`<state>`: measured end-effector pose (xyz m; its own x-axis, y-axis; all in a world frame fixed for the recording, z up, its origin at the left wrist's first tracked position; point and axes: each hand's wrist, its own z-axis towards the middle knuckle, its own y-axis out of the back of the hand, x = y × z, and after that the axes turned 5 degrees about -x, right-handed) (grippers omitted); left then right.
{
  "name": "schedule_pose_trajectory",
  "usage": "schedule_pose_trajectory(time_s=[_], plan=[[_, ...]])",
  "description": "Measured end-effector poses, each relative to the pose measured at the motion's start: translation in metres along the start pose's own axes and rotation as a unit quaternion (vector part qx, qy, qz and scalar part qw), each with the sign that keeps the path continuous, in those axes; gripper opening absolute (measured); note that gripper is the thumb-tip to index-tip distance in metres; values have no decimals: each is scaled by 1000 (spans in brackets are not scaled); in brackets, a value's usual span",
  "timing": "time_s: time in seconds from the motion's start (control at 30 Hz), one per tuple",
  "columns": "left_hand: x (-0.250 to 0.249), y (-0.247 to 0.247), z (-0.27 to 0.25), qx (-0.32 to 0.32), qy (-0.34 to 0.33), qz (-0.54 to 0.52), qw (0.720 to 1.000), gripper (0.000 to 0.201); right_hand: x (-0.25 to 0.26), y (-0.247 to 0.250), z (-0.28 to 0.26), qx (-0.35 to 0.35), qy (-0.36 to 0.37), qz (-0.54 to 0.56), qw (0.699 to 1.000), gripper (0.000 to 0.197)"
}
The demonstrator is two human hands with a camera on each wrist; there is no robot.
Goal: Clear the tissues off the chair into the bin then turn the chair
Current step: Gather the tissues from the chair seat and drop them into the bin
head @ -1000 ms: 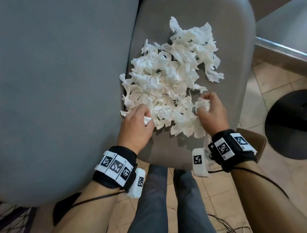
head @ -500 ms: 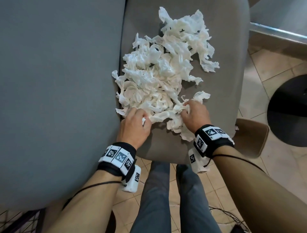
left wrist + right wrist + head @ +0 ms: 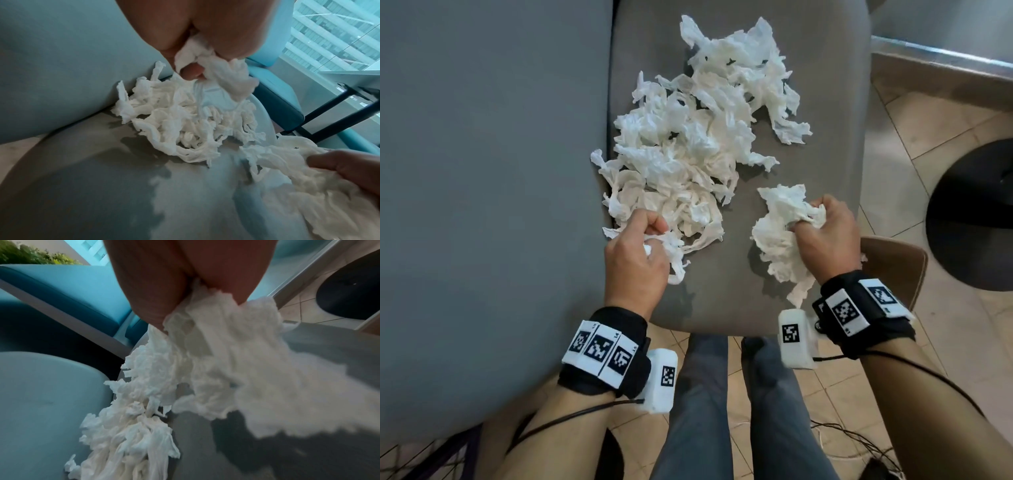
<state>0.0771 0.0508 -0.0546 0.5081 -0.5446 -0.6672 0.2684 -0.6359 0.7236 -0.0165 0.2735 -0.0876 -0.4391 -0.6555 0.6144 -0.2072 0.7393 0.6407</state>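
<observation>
A heap of crumpled white tissues [image 3: 698, 137] lies on the grey chair seat [image 3: 729, 301], against the chair's grey back [image 3: 482, 171]. My left hand [image 3: 640, 253] grips a few tissue strands at the heap's near edge; the left wrist view shows them [image 3: 218, 71] bunched between thumb and fingers. My right hand [image 3: 822, 233] holds a separate clump of tissues [image 3: 780, 233], lifted off the seat and apart from the heap. The right wrist view shows that clump [image 3: 236, 369] hanging from the fist. No bin is in view.
A brown bag or box corner [image 3: 893, 267] sits just right of the seat's front edge. A black round base [image 3: 976, 219] stands on the tiled floor at the right. My legs [image 3: 722, 411] are below the seat edge. Cables [image 3: 859, 442] lie on the floor.
My right hand has pulled a clump of tissues away from the heap toward the right and raised it. My left hand has closed on strands at the heap's near edge.
</observation>
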Motion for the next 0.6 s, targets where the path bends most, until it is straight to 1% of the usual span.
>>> schedule_pose_trajectory(time_s=[0.13, 0.2, 0.23, 0.27, 0.33, 0.37, 0.43, 0.47, 0.53, 0.6], plan=[[-23, -7, -1, 2, 6, -2, 1000, 3, -7, 10, 2, -8, -16, 42, 999, 6], [-30, -13, -1, -2, -16, 20, 1000, 12, -8, 15, 1, -5, -31, 78, 996, 6], [-34, -15, -2, 1, -28, 31, 999, 13, -9, 17, 1, -2, -46, 103, 994, 9], [-37, -19, -2, 7, -40, 36, 999, 12, -10, 19, 1, 2, -72, 128, 989, 12], [-42, -25, -3, 22, -58, 43, 997, 14, -11, 22, 1, 12, -123, 171, 977, 13], [-46, -30, -2, 33, -62, 45, 997, 16, -13, 25, 1, 16, -140, 188, 972, 11], [-54, -39, -1, 61, -69, 45, 995, 21, -16, 30, 0, 26, -146, 204, 968, 3], [-57, -45, 0, 81, -74, 42, 993, 25, -17, 32, 0, 31, -145, 198, 969, 10], [-64, -58, 4, 131, -83, 33, 987, 31, -22, 35, -1, 38, -146, 173, 973, 39], [-70, -74, 7, 182, -85, 46, 979, 31, -27, 37, -2, 28, -159, 153, 975, 62]])
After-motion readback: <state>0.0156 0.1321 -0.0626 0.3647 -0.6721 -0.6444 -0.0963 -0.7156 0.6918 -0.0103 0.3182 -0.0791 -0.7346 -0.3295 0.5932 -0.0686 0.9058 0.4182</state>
